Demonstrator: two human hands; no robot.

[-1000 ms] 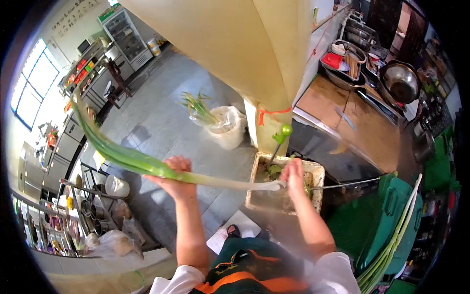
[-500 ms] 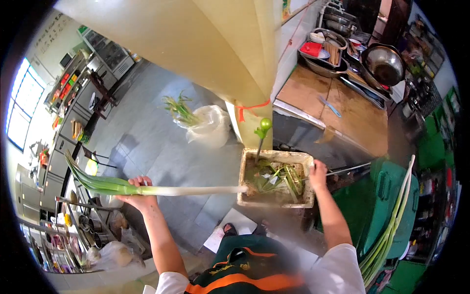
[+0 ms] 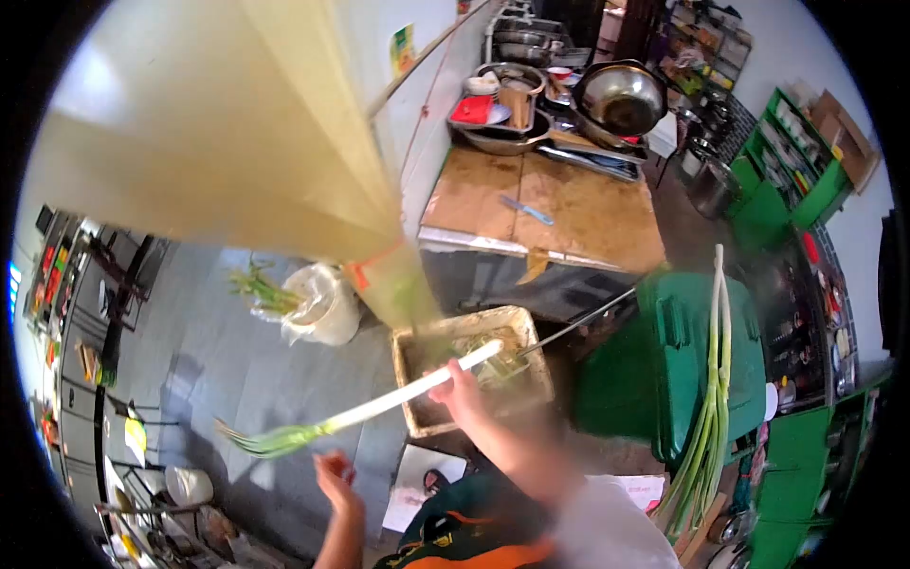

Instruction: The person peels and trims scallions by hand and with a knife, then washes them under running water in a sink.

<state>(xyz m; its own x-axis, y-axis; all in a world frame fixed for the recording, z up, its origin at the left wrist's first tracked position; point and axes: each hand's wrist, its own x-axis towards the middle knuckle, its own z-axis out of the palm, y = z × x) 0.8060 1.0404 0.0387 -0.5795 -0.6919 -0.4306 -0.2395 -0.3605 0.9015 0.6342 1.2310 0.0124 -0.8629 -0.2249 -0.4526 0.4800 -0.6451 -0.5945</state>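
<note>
1. Turning the view rightward since a moment ago, leaving most of the open room over bare floor (image 3: 213,332) at the left, bounded ahead by the white bucket (image 3: 334,318).
2. Facing the pillar (image 3: 237,142), filling the upper left and coming down close behind the crate (image 3: 402,387), so leaving little space straight ahead.
3. Seeing the table (image 3: 588,209) nearer mid-view now, presenting its front edge beyond the crate.
4. Having the green bin (image 3: 626,379) standing at the right, with a thin rod (image 3: 588,320) crossing the gap toward the crate and narrowing that side.
5. Working above the crate's rim, keeping clear of the far wall.
6. Carrying the leek (image 3: 389,404) slantwise, holding its white end over the crate and its green leaves over the floor.
7. Clasping the white part in the right hand (image 3: 457,391), swapping over from the left; probably bearing the whole weight there.
8. Holding nothing in the left hand (image 3: 334,474), keeping it just below the leafy part, apart, fingers loosely curled; seemingly being freed by the swap.
</note>
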